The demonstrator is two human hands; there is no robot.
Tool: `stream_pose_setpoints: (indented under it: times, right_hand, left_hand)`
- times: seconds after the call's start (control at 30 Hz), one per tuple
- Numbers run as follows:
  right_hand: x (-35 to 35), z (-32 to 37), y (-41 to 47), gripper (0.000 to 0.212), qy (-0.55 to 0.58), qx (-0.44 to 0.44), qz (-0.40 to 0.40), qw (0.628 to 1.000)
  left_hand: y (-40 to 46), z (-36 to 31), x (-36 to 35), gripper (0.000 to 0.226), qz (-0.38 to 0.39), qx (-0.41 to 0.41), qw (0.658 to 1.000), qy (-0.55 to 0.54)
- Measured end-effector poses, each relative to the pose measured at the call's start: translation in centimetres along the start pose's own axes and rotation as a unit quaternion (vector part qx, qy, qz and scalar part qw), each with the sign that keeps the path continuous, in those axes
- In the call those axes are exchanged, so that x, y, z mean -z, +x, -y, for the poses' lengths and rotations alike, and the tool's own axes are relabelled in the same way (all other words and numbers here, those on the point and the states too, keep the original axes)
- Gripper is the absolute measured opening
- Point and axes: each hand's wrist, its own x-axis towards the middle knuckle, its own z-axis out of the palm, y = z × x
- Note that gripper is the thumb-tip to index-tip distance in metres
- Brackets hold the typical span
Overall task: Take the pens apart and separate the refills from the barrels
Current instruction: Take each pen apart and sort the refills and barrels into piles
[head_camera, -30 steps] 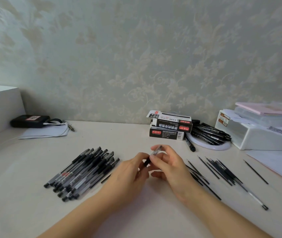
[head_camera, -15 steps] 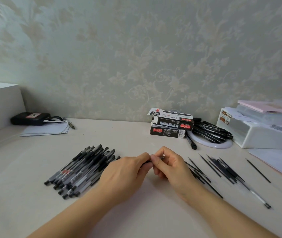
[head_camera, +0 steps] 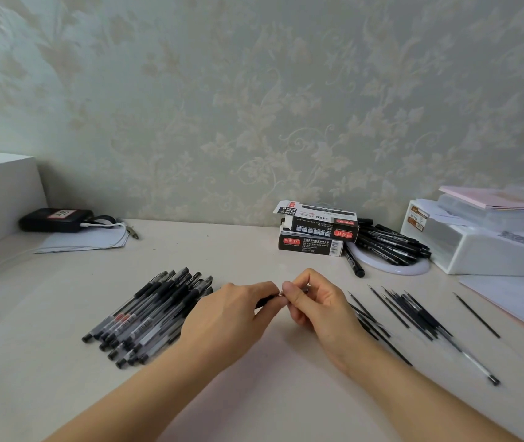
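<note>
Both hands meet over the middle of the table around one black pen. My left hand grips its dark end. My right hand pinches the other end, where a small metal part shows between the fingertips. Most of the pen is hidden by fingers. A heap of several clear-barrelled black pens lies to the left of my left hand. Several thin black refills lie spread to the right of my right hand, with one refill apart from them.
Two stacked pen boxes stand at the back by the wall. Beside them a white round dish holds several black markers. A white box and papers fill the right. A black pouch lies far left.
The pen was tilted upward between the hands a second ago; it now lies level and mostly hidden, with both hands closed in tight around it and lowered a little.
</note>
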Motion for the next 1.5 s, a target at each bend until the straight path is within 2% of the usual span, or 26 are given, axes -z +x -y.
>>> stream_pose_setpoints:
  times: [0.17, 0.23, 0.27, 0.4, 0.5, 0.6, 0.9, 1.0, 1.13, 1.43, 1.5]
  right_hand:
    - [0.3, -0.5, 0.3, 0.015, 0.02, 0.01, -0.094, 0.995]
    - [0.8, -0.5, 0.4, 0.005, -0.035, 0.027, -0.138, 0.989]
    - [1.0, -0.6, 0.4, 0.007, -0.091, 0.041, -0.147, 0.984]
    - [0.8, -0.9, 0.0, 0.011, -0.296, 0.064, -0.075, 0.95]
    - [0.5, -1.1, -0.2, 0.01, -0.38, 0.091, -0.033, 0.92]
    - [0.5, -1.1, -0.2, 0.008, -0.412, 0.096, -0.019, 0.906]
    - [0.4, -0.3, -0.3, 0.013, -0.347, 0.132, -0.026, 0.928]
    - [0.3, -0.1, -0.4, 0.018, -0.302, 0.111, -0.014, 0.947]
    - [0.5, 0.2, -0.3, 0.035, -0.189, 0.055, -0.016, 0.98]
    - [1.0, 0.1, 0.0, 0.007, -0.168, 0.045, -0.004, 0.985]
    - [1.0, -0.1, 0.0, 0.012, -0.152, 0.045, 0.005, 0.987]
  left_hand:
    - [-0.1, 0.4, -0.2, 0.045, -0.017, 0.009, 1.0, 0.023]
    - [-0.2, 0.5, -0.1, 0.037, -0.015, 0.016, 1.0, 0.011]
    - [-0.2, 0.5, 0.0, 0.032, -0.01, 0.018, 1.0, 0.0]
    - [-0.2, 0.3, 0.0, 0.019, 0.0, 0.017, 0.999, -0.03]
    - [-0.3, 0.1, 0.2, 0.016, 0.011, 0.003, 0.999, -0.031]
    - [-0.4, 0.2, 0.3, 0.013, 0.015, -0.006, 1.0, -0.023]
    - [-0.4, 0.2, 0.2, 0.012, 0.006, -0.034, 0.998, -0.043]
    - [-0.4, -0.1, 0.0, 0.013, 0.001, -0.049, 0.997, -0.052]
    - [-0.2, 0.0, 0.0, 0.017, -0.002, -0.051, 0.997, -0.065]
    - [-0.2, 0.2, 0.3, 0.024, 0.03, -0.028, 0.998, -0.046]
    - [-0.2, 0.2, 0.2, 0.025, 0.035, -0.017, 0.998, -0.049]
